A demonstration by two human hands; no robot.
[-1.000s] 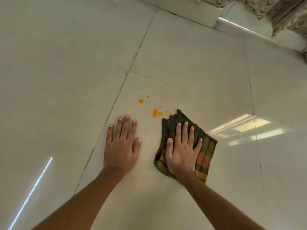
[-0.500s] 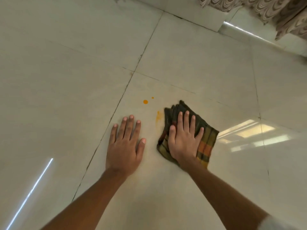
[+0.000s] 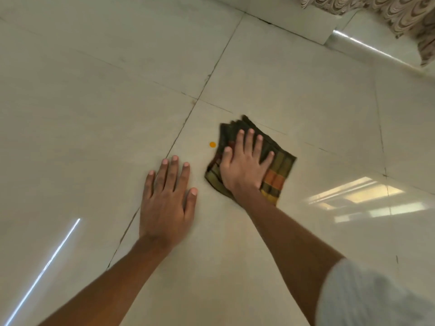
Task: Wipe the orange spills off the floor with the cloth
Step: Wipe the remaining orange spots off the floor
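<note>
A folded green and orange checked cloth [image 3: 281, 171] lies on the pale tiled floor. My right hand [image 3: 244, 163] presses flat on top of it, fingers spread, covering its left half. One round orange spill drop [image 3: 212, 144] shows on the tile just left of the cloth's edge. My left hand [image 3: 168, 201] rests flat on the floor, fingers apart, holding nothing, below and left of the drop. Whatever lies beneath the cloth is hidden.
Dark grout lines [image 3: 183, 123] cross the floor near the hands. A raised white step [image 3: 294, 22] runs along the back, with a patterned curtain [image 3: 400, 12] at the top right. Bright window reflections [image 3: 357, 196] lie on the tiles to the right.
My right hand has pushed the cloth forward over the larger orange spots, which no longer show. Only one round drop remains visible. My left hand has stayed planted.
</note>
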